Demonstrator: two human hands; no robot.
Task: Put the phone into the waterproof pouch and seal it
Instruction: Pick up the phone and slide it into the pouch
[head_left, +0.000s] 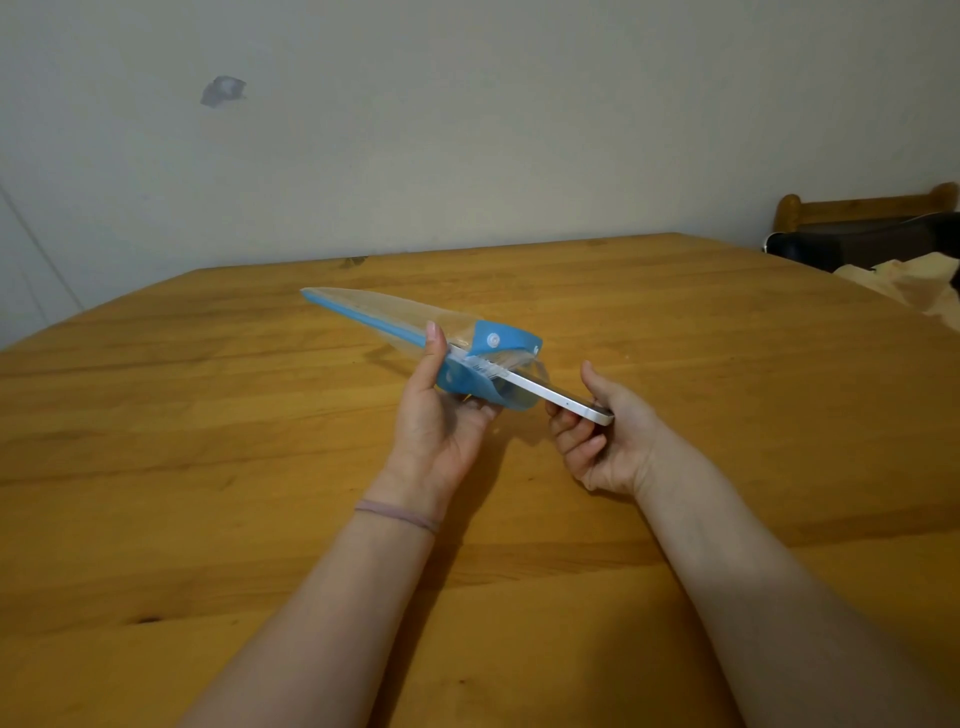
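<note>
Resting phone (561, 401) between right fingers (563, 423)

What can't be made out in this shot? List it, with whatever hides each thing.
- Phone screen: head view sees it edge-on.
- The phone's front end: hidden inside the pouch mouth, so its depth is unclear.
- Left hand fingers under the pouch: covered by the blue flap.
- Right hand palm grip: hidden by the phone's end.
- Furniture at far right: cut off by the frame edge.

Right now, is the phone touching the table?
Apart. The head view shows the phone held in the air by the right hand, above the table.
</note>
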